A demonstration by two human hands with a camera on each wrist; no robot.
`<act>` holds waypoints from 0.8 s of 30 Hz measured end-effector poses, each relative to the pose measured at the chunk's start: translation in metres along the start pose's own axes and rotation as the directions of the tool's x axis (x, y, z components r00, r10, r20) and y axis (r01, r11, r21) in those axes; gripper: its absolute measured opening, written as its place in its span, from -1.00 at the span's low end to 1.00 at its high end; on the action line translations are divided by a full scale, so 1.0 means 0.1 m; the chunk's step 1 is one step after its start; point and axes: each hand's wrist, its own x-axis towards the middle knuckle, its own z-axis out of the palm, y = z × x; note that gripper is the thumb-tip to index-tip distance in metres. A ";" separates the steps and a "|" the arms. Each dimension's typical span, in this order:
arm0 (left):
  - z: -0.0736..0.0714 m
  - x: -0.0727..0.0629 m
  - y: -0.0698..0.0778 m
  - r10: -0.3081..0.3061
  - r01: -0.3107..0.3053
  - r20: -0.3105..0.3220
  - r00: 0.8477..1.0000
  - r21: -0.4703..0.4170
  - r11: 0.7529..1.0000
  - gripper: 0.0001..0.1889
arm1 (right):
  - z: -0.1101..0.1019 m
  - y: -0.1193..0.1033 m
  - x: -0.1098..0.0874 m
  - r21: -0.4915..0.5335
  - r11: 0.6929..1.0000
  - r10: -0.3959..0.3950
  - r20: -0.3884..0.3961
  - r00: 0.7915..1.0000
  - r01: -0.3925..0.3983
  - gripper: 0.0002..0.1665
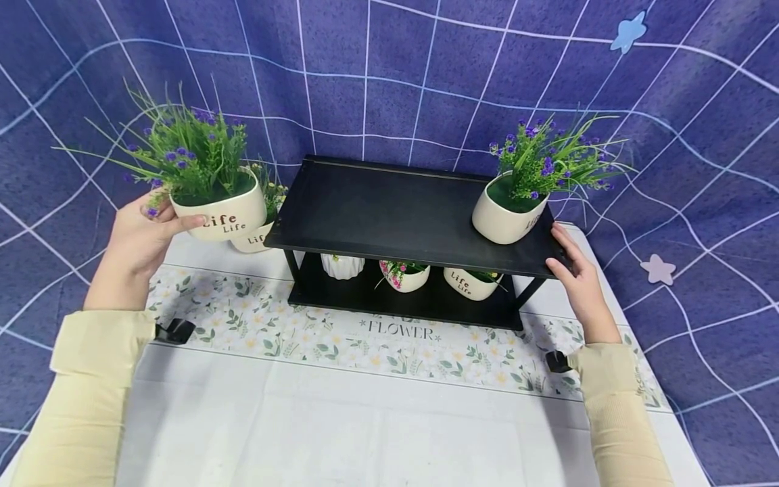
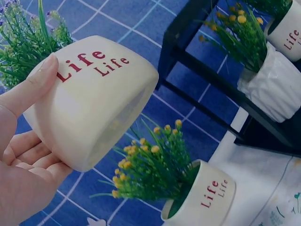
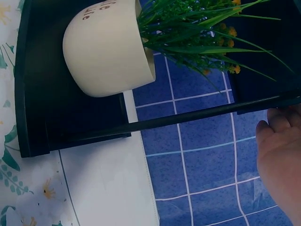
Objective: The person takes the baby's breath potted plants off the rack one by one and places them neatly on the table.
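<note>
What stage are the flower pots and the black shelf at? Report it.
Done: one purple-flowered pot stands on the shelf top, three pots sit below. In hand: the left hand holds a second purple pot beside the shelf; the right hand touches its edge. Left: a yellow-flowered pot on the table.

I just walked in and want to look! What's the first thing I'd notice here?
A cream ceramic pot of purple flowers marked "Life", held up by the left hand at the left. Next, the black two-tier shelf in the middle, with a matching cream purple-flower pot on its top right corner, where the right hand touches the edge. Three small white pots sit on the lower tier.
</note>
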 end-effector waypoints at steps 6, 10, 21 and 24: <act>-0.10 0.00 -0.11 -0.033 0.033 -0.006 0.999 0.024 0.999 -0.54 | 0.00 0.00 0.00 0.013 1.000 -0.010 -0.003 1.000 0.010 -0.39; -0.16 0.01 -0.17 -0.052 0.053 -0.006 0.999 0.029 0.998 -0.52 | 0.00 0.00 0.00 0.011 1.000 -0.010 -0.002 1.000 0.010 -0.39; -0.31 -0.02 -0.44 -0.008 0.008 0.034 0.999 0.025 1.000 -0.53 | 0.00 0.01 0.00 -0.009 1.000 -0.009 0.003 1.000 0.009 -0.38; -0.36 -0.03 -0.52 -0.002 -0.001 0.072 0.997 0.028 1.000 -0.53 | 0.00 0.00 -0.01 -0.006 1.000 -0.009 0.000 1.000 0.009 -0.39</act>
